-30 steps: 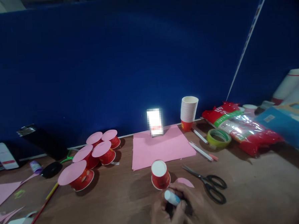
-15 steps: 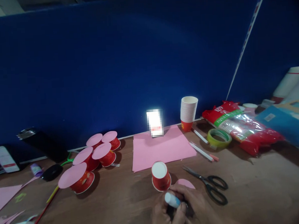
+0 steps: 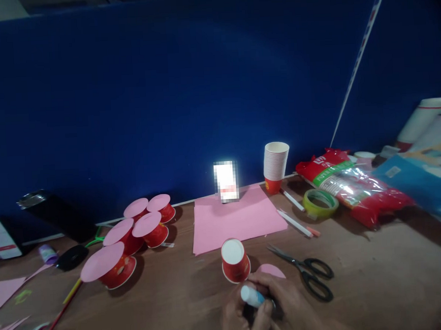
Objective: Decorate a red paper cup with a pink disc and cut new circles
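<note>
Close to the front edge of the view, a white and blue glue stick (image 3: 251,296) is held at a tilt between my two hands. My left hand (image 3: 233,314) wraps round it from the left, and my right hand (image 3: 285,302) closes on it from the right. Part of the stick is hidden by the fingers. Just beyond them stands an upside-down red paper cup (image 3: 236,268), its white base facing up. A pink paper disc (image 3: 271,270) lies beside the cup, partly covered by my right hand.
Scissors (image 3: 306,271) lie to the right, near a tape roll (image 3: 320,204) and a red bag (image 3: 354,185). Behind are pink sheets (image 3: 231,226), a bright phone (image 3: 226,182) and stacked cups (image 3: 275,164). Several red cups topped with pink discs (image 3: 103,262) stand left.
The whole view has shifted slightly, with things appearing a little further left. Both hands stay closed round the glue stick with hardly any movement.
</note>
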`<state>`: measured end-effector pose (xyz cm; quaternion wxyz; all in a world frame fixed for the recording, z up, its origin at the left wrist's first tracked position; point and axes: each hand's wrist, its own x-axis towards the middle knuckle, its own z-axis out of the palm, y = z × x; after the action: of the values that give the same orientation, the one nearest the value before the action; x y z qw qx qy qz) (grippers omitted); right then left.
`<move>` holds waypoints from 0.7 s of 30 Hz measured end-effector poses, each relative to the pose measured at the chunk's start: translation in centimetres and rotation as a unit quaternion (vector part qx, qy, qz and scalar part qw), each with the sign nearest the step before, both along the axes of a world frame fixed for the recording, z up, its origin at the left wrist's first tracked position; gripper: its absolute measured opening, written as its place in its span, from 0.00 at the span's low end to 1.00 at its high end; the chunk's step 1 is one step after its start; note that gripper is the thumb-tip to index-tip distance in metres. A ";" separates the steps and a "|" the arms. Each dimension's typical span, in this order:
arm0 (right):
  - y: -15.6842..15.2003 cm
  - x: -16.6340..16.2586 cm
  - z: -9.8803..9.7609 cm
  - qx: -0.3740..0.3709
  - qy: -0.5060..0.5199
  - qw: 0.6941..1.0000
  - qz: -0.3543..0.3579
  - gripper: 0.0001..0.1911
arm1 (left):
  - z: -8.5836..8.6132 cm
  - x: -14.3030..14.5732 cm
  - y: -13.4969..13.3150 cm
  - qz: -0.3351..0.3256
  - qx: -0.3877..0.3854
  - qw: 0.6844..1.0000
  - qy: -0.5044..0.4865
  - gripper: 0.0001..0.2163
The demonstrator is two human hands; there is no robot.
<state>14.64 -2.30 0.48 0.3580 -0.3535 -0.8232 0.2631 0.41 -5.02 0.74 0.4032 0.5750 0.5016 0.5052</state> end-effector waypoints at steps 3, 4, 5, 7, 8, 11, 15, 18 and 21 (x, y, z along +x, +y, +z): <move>0.1 -0.2 -0.2 0.012 0.009 1.000 0.008 0.22 | -0.1 0.0 0.0 0.013 -0.001 1.000 0.017 0.13; 0.1 -0.2 -0.4 0.013 0.016 1.000 0.009 0.22 | -0.1 0.0 0.0 0.013 -0.002 1.000 0.020 0.13; 0.1 -0.3 -0.5 0.012 0.024 1.000 0.006 0.22 | -0.1 0.0 0.0 0.013 -0.002 1.000 0.022 0.13; 0.2 -0.3 -0.9 0.008 0.034 0.999 -0.003 0.21 | -0.1 0.1 0.0 0.012 -0.007 1.000 0.019 0.12; 0.2 -0.3 -1.0 0.006 0.034 0.999 -0.005 0.22 | -0.1 0.1 0.0 0.013 -0.009 1.000 0.016 0.12; 0.2 -0.2 -0.9 -0.002 0.027 1.000 0.005 0.22 | 0.0 0.2 0.0 0.014 -0.008 1.000 0.002 0.11; 0.2 0.0 -0.2 -0.013 0.012 1.000 0.010 0.23 | 0.2 0.2 0.0 0.031 0.001 0.999 0.011 0.11; 0.1 -0.1 -0.1 -0.004 0.006 1.000 0.000 0.22 | 0.1 0.1 -0.1 0.030 -0.006 0.999 0.017 0.11; 0.0 -0.1 -0.3 0.013 0.009 1.000 -0.001 0.22 | 0.1 0.2 -0.1 0.025 -0.003 0.999 0.022 0.12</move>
<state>14.49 -2.27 0.16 0.3704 -0.3472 -0.8228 0.2556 0.58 -5.11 0.88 0.3814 0.5723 0.5261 0.5002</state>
